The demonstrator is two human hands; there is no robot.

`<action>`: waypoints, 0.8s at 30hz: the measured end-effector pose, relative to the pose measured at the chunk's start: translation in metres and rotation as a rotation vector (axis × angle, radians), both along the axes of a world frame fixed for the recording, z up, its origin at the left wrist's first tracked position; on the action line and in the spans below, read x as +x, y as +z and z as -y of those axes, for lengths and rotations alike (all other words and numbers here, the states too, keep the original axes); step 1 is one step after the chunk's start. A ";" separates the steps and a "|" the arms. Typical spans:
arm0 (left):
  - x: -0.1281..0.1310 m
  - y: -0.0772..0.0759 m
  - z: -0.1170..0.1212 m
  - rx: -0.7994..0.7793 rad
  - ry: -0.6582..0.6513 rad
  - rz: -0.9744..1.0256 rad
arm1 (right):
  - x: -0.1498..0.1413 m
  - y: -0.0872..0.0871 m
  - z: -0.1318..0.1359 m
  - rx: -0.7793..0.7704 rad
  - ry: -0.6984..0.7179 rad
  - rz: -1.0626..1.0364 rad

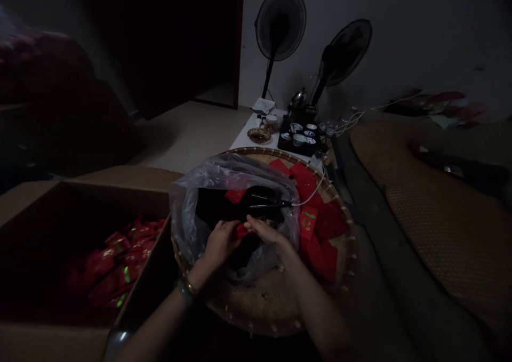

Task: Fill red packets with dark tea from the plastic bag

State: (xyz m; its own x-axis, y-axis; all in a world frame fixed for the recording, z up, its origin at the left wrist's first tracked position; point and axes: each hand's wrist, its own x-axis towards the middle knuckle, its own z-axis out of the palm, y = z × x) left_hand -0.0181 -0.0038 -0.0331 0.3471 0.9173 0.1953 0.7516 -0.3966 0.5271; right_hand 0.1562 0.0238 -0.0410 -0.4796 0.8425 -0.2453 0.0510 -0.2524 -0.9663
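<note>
Between my two hands, over an opened clear plastic bag (234, 165), is a small red packet (241, 231). My left hand (221, 240) is closed around its left side, and bracelets circle that wrist. My right hand (262, 228) pinches its right end, the fingertips partly hiding it. Just beyond the hands, a black two-armed tool like a hair straightener (270, 203) rests over the bag's dark contents with its arms apart, a white cord running off right. Another red packet (236, 194) lies near it. The bag stands in a round woven bamboo tray (260, 303).
Flat red packets (308, 223) lie along the tray's right side. At the left, a cardboard box (138, 188) holds many filled red packets (114, 255). Behind are a low table with a tea set (299, 139), two standing fans (281, 23) and, rightward, a woven-covered seat (424, 207).
</note>
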 end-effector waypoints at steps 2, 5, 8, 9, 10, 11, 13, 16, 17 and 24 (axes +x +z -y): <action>-0.005 -0.004 0.001 -0.030 0.071 0.070 | 0.004 0.003 -0.005 -0.013 -0.072 -0.070; -0.011 -0.006 0.004 -0.045 0.180 0.172 | 0.004 0.005 -0.015 0.064 -0.274 -0.071; -0.015 -0.004 0.006 -0.006 0.237 0.239 | -0.011 0.002 -0.030 0.345 -0.276 0.160; -0.016 -0.003 0.007 0.015 0.242 0.255 | -0.018 0.000 -0.035 0.468 -0.206 0.246; -0.016 -0.003 0.007 0.037 0.246 0.268 | -0.027 -0.002 -0.041 0.590 -0.120 0.333; -0.016 -0.002 0.008 0.057 0.252 0.280 | -0.037 -0.002 -0.047 0.703 -0.034 0.429; -0.016 -0.001 0.010 0.087 0.261 0.295 | -0.056 -0.002 -0.060 0.859 0.102 0.653; -0.016 -0.003 0.011 0.100 0.263 0.310 | -0.080 0.000 -0.075 0.980 0.203 0.912; -0.015 -0.003 0.011 0.098 0.261 0.318 | -0.085 0.001 -0.079 1.006 0.212 0.958; -0.013 -0.006 0.008 0.087 0.252 0.350 | -0.090 0.001 -0.088 1.012 0.217 1.022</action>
State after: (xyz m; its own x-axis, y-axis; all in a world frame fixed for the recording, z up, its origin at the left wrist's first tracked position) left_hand -0.0315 -0.0116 -0.0393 0.0140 0.9396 0.3420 0.6124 -0.2784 0.7399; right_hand 0.0666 0.1120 -0.0399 -0.6010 0.7939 0.0927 0.7599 0.6035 -0.2417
